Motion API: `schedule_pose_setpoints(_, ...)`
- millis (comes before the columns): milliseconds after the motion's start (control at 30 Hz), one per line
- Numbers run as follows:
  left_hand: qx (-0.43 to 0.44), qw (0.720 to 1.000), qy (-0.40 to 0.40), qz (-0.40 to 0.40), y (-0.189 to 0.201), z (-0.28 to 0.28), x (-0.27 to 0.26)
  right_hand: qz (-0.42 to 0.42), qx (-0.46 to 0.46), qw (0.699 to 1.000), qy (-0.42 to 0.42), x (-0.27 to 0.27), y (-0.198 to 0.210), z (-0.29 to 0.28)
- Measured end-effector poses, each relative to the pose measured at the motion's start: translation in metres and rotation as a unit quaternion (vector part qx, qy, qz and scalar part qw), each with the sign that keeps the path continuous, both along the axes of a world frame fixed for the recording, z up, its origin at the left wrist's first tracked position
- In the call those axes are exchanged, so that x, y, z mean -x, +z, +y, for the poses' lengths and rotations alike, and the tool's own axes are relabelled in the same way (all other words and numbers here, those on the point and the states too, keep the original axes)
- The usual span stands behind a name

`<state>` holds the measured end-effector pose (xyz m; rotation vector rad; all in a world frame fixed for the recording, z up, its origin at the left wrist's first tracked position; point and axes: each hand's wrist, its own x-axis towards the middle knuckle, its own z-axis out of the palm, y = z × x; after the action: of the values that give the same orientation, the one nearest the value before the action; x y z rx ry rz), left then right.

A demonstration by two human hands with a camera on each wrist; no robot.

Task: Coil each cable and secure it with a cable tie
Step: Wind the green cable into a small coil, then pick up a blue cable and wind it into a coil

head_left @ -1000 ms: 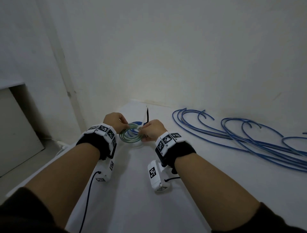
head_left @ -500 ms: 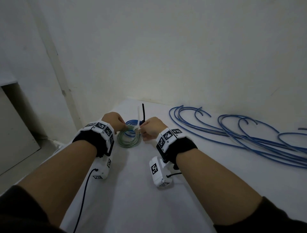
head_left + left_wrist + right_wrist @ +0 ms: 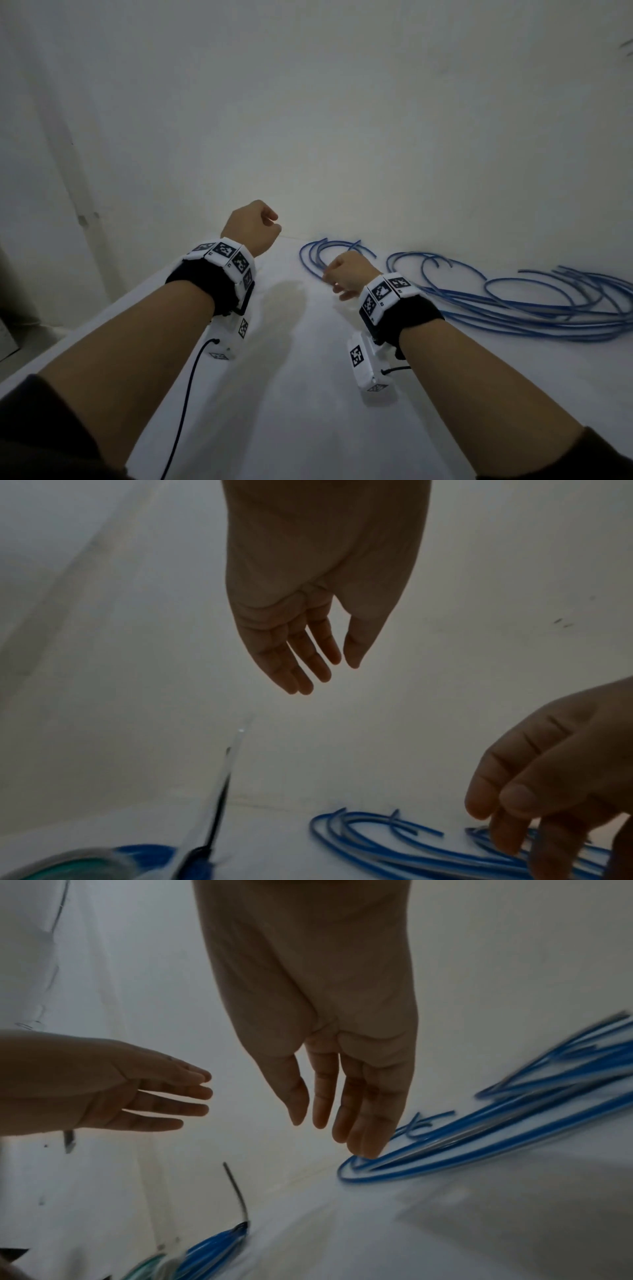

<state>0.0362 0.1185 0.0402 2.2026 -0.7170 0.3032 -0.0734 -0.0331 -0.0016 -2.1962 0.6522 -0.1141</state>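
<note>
- While both hands are hanging above the white table [image 3: 294, 394], neither is holding anything: the left hand [image 3: 308, 610] is showing straight, relaxed fingers in its wrist view, and the right hand [image 3: 329, 1031] is doing the same, its fingertips [image 3: 366, 1145] reaching down just over a blue loop.
- No readable writing is showing; the wrist bands [image 3: 226, 255] are carrying only black-and-white square marker patterns.
- Loose blue cables [image 3: 513, 308] are sprawling across the table from 1 to 3 o'clock of the right hand, reaching toward the right edge of the head view.
- Two finished coils are lying near the table's far corner, a blue coil [image 3: 212, 1248] with a black cable tie [image 3: 236, 1191] sticking up, and a blurred green coil [image 3: 78, 864] just beside it.
- Plain white walls [image 3: 342, 120] are closing the table in at 12 o'clock, and the table's left edge is dropping off at 9 o'clock toward a darker floor [image 3: 37, 335].
- Bare tabletop is lying open between the forearms.
</note>
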Motion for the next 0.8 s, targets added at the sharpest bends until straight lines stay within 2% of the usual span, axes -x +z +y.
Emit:
schedule_pose_setpoints(133,0.018,0.999,-0.031,-0.004,0.006,-0.039,0.021,0.041,0.12,0.991,-0.028,0.032,-0.003,-0.05)
schedule_pose_setpoints(333,0.024,0.997,-0.074,-0.001,0.008,-0.092,0.041,0.14,0.259,0.952,-0.081,0.081,-0.018,-0.118)
schedule_pose_setpoints(500,0.021,0.996,-0.087,0.005,0.004,-0.126,0.046,0.205,0.267,0.94,-0.056,0.099,-0.025,-0.145)
schedule_pose_setpoints(800,0.009,0.995,-0.1,0.012,-0.007,-0.146,0.058,0.158,0.324,0.933,0.024,0.11,-0.034,-0.143)
